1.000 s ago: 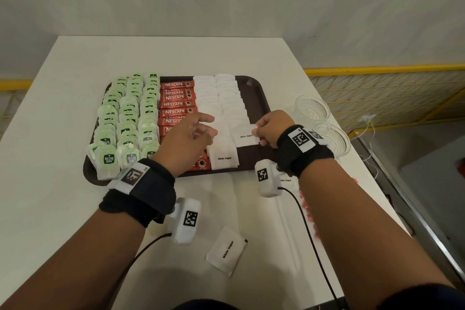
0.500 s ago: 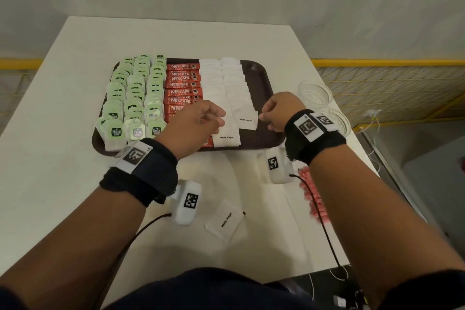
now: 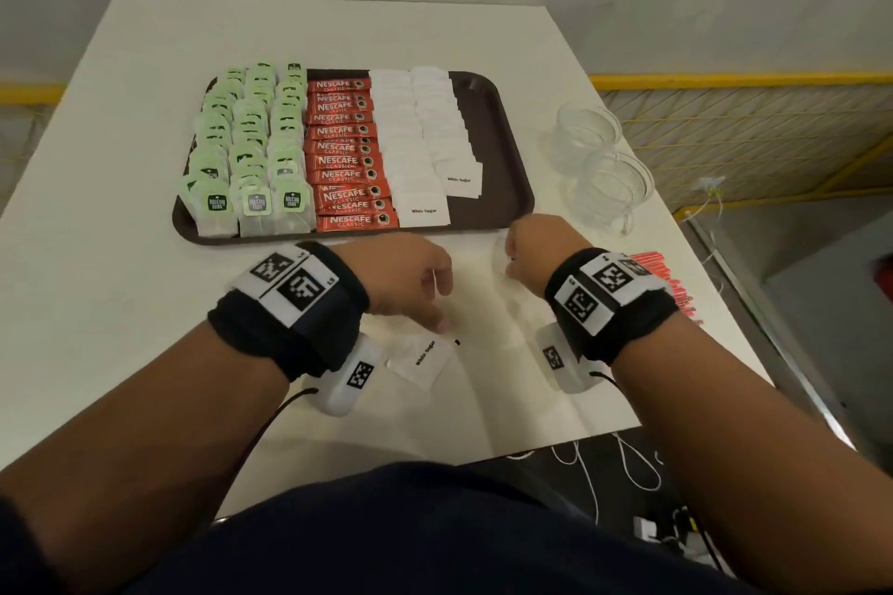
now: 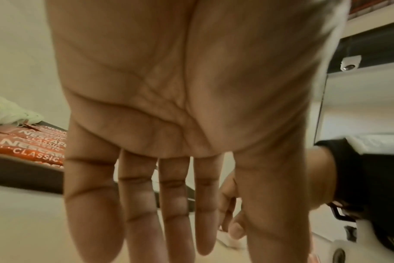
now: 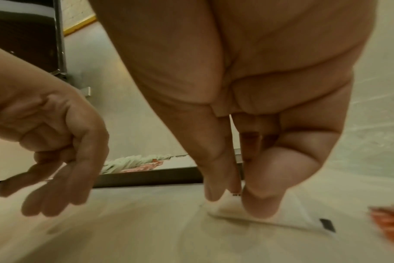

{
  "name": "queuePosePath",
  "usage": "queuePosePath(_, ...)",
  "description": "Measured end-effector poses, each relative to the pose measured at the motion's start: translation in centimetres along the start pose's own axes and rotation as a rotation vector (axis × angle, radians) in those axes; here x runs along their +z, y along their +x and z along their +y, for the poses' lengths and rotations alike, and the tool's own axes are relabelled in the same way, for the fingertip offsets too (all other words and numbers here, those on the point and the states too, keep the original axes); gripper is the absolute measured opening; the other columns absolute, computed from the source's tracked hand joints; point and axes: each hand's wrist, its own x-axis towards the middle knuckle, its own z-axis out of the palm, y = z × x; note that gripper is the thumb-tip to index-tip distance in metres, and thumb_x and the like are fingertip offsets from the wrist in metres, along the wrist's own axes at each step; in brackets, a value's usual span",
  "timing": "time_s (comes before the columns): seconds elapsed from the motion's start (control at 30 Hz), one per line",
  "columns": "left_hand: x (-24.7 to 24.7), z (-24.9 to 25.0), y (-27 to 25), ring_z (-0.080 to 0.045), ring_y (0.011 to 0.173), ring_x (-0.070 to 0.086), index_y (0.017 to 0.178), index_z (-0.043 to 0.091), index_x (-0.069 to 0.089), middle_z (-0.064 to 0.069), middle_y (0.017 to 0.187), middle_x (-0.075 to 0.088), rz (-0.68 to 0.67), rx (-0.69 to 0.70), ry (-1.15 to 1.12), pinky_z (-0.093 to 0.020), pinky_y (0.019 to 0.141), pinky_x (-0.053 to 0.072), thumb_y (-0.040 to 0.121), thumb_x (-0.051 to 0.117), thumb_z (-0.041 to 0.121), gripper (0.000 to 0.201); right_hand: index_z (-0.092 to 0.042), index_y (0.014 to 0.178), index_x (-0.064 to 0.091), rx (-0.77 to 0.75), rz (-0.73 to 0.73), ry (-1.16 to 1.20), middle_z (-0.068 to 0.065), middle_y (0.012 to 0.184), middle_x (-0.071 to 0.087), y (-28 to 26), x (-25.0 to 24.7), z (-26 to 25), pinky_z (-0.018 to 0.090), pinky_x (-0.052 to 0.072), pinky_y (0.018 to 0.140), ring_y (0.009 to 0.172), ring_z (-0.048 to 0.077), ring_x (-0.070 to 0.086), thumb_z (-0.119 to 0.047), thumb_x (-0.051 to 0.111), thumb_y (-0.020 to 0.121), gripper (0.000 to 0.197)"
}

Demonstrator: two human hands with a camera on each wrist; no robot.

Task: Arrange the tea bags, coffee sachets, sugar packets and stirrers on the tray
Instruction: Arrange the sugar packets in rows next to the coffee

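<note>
With the tray already lined in rows by kind, the right hand pinches a sugar packet off the tabletop, likely for the unfinished sugar column, while the left hand hangs released above another packet.

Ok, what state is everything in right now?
Brown plastic tray: on white table, right strip bare.
Green-tagged tea bags: three columns on tray.
Red Nescafe coffee sachets: one column on tray.
White paper sugar packets: two columns on tray.
Loose sugar packet: flat on table by left grip.
Second loose sugar packet: on table, pinched by right grip.
Red stirrers: on table, off tray.
Clear cups: on table, beside tray.
Left grip: open, empty.
</note>
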Motion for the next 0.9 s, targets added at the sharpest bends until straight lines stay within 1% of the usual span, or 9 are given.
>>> queuePosePath(0.13, 1.8, 0.4, -1.0, -0.013, 0.095, 0.057, 0.117, 0.029, 0.057, 0.01, 0.105, 0.06, -0.052, -0.037, 0.081, -0.03, 0.086, 0.05, 0.077, 0.079, 0.043, 0.047, -0.007, 0.114, 0.063, -0.068, 0.014, 0.008, 0.01, 0.117, 0.062, -1.2, 1.2, -1.4, 0.03, 0.044, 0.09, 0.109, 0.026, 0.058, -0.013, 0.053, 0.094, 0.023)
queuePosePath(0.23, 2.8, 0.6, -1.5, -0.017, 0.096, 0.057, 0.12, 0.026, 0.055, 0.006, 0.11, 0.058, -0.021, -0.038, 0.14, -0.035, 0.089, 0.052, 0.076, 0.08, 0.044, 0.054, -0.009, 0.114, 0.065, -0.094, 0.015, 0.026, 0.008, 0.114, 0.063, -2.0, 1.8, -2.0, 0.029, 0.044, 0.088, 0.106, 0.024, 0.059, -0.013, 0.054, 0.093, 0.024)
queuePosePath(0.33, 3.3, 0.8, -1.6, -0.019, 0.094, 0.056, 0.118, 0.024, 0.053, 0.004, 0.11, 0.052, 0.016, -0.045, 0.152, -0.035, 0.086, 0.053, 0.073, 0.082, 0.042, 0.056, -0.012, 0.11, 0.067, -0.094, 0.004, 0.087, 0.005, 0.111, 0.064, -2.6, 1.6, -2.3, 0.025, 0.042, 0.081, 0.102, 0.022, 0.06, -0.016, 0.058, 0.091, 0.021)
queuePosePath(0.43, 3.4, 1.0, -1.6, -0.02, 0.093, 0.056, 0.113, 0.021, 0.056, 0.003, 0.109, 0.049, 0.035, -0.066, 0.161, -0.032, 0.083, 0.052, 0.072, 0.084, 0.041, 0.054, -0.013, 0.115, 0.059, -0.08, 0.03, 0.113, 0.006, 0.115, 0.059, -3.2, 1.6, -2.4, 0.025, 0.039, 0.078, 0.104, 0.022, 0.058, -0.021, 0.062, 0.09, 0.026)
queuePosePath(0.57, 3.6, 1.1, -1.2, -0.017, 0.083, 0.057, 0.101, 0.017, 0.066, 0.001, 0.103, 0.053, 0.046, -0.073, 0.177, -0.023, 0.063, 0.044, 0.07, 0.086, 0.041, 0.044, -0.01, 0.122, 0.048, -0.007, 0.024, 0.055, 0.013, 0.122, 0.049, -3.4, 2.1, -2.4, 0.03, 0.039, 0.075, 0.105, 0.029, 0.056, -0.028, 0.063, 0.089, 0.041)
queuePosePath(0.63, 3.7, 0.9, -1.1, -0.019, 0.087, 0.058, 0.104, 0.015, 0.064, 0.001, 0.104, 0.053, 0.059, -0.076, 0.141, -0.024, 0.066, 0.046, 0.07, 0.086, 0.037, 0.046, -0.009, 0.119, 0.05, 0.006, 0.006, 0.02, 0.014, 0.121, 0.05, -3.2, 2.1, -2.4, 0.03, 0.039, 0.074, 0.104, 0.029, 0.056, -0.031, 0.063, 0.089, 0.04)
queuePosePath(0.73, 3.9, 0.6, -1.1, -0.02, 0.096, 0.054, 0.116, 0.015, 0.055, 0.0, 0.11, 0.054, 0.075, -0.07, 0.093, -0.026, 0.077, 0.045, 0.072, 0.085, 0.035, 0.057, -0.011, 0.118, 0.053, 0.016, -0.002, -0.009, 0.012, 0.119, 0.051, -3.0, 1.9, -2.3, 0.033, 0.043, 0.078, 0.106, 0.029, 0.054, -0.037, 0.066, 0.086, 0.044)
queuePosePath(0.83, 3.9, 0.6, -1.1, -0.018, 0.092, 0.052, 0.112, 0.014, 0.057, 0.0, 0.105, 0.058, 0.062, -0.048, 0.081, -0.022, 0.064, 0.037, 0.075, 0.083, 0.034, 0.049, -0.013, 0.12, 0.056, 0.027, -0.024, -0.033, 0.01, 0.12, 0.051, -2.7, 1.8, -2.1, 0.037, 0.046, 0.088, 0.108, 0.03, 0.052, -0.044, 0.069, 0.083, 0.05)
queuePosePath(0.9, 3.8, 0.5, -1.0, -0.018, 0.09, 0.053, 0.109, 0.014, 0.061, 0.002, 0.1, 0.058, 0.04, -0.039, 0.08, -0.019, 0.061, 0.035, 0.077, 0.082, 0.034, 0.043, -0.013, 0.118, 0.057, 0.025, -0.03, -0.013, 0.009, 0.118, 0.053, -2.6, 1.8, -2.1, 0.037, 0.048, 0.087, 0.106, 0.029, 0.055, -0.043, 0.071, 0.081, 0.049)
